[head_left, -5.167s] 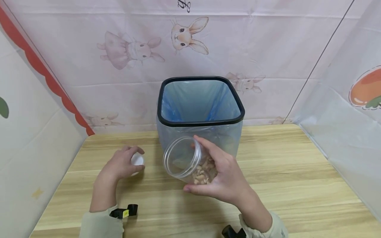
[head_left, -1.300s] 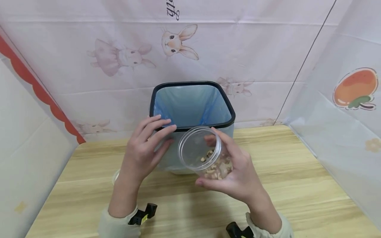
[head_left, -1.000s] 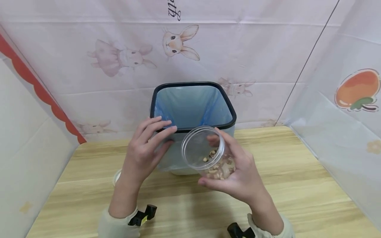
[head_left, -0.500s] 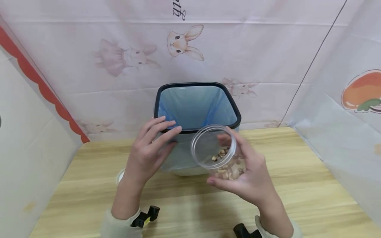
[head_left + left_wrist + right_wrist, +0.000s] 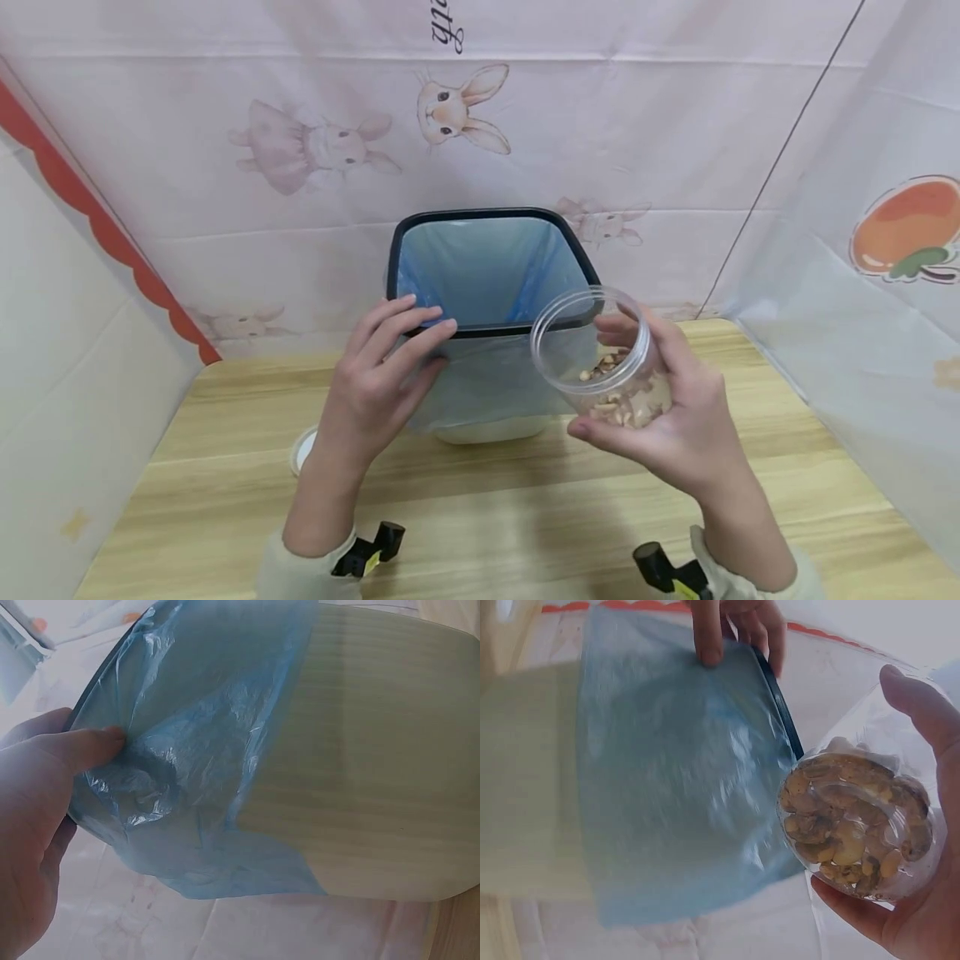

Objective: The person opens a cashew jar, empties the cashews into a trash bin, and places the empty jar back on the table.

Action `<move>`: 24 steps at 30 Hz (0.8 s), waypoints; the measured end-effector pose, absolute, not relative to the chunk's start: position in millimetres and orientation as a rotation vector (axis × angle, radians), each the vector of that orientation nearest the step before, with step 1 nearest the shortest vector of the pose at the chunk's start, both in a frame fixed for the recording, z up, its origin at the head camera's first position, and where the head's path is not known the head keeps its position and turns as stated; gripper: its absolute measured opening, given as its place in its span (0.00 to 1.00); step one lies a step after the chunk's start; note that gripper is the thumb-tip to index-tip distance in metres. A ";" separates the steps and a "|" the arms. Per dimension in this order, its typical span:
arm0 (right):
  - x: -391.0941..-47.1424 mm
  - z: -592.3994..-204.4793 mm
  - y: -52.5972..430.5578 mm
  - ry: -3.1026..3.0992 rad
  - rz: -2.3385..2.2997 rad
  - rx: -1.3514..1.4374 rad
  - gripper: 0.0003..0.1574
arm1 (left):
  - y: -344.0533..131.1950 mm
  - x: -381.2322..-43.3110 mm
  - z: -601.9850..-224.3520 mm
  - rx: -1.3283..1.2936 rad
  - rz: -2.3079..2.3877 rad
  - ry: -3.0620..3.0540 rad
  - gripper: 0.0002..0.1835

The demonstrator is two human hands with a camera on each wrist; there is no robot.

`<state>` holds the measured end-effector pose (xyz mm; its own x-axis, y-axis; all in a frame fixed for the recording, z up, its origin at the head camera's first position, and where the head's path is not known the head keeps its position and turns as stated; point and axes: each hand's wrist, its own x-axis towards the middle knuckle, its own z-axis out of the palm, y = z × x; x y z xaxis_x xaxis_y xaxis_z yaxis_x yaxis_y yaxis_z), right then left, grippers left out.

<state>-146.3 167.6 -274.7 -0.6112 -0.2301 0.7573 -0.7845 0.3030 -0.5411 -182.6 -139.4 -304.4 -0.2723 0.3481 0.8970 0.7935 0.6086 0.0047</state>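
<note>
My right hand (image 5: 686, 408) grips a clear plastic jar (image 5: 592, 342), lidless and tilted with its mouth toward the left, just in front of the bin's right front corner. Tan and brown nut-like pieces (image 5: 855, 817) lie in the jar's lower part. My left hand (image 5: 375, 379) holds the front left rim of a trash bin (image 5: 495, 214), fingers over the edge. In the left wrist view its thumb (image 5: 97, 746) presses the blue bag (image 5: 195, 750) that is folded down outside the bin. Behind my left forearm, a round white lid (image 5: 303, 450) is partly hidden on the table.
The bin stands at the back of a wood-grain table (image 5: 480, 508), close to a pink cloth backdrop (image 5: 315, 50) printed with rabbits. Pale cloth side walls rise at the table's left and right edges.
Earlier my left hand was on the white lid at the table; now it holds the bin's rim, and the lid lies left. In the last second the jar has moved right and slightly up.
</note>
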 end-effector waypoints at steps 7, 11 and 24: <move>-156.4 -259.9 185.1 -2.119 1.107 0.826 0.74 | -139.8 -181.4 -302.7 -0.913 -0.592 -1.864 0.28; -164.4 -251.5 191.5 -2.135 1.007 0.846 0.72 | -140.0 -181.0 -302.0 -0.914 -0.602 -1.862 0.28; -182.4 -219.1 202.8 -2.232 0.728 0.801 0.72 | -139.1 -181.3 -301.7 -0.905 -0.619 -1.882 0.27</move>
<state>-182.4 202.8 -219.1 -0.6027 -0.3393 0.7222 -0.7001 0.6592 -0.2744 -181.3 -139.1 -301.7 -0.2993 0.3300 0.8953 0.7973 0.6019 0.0447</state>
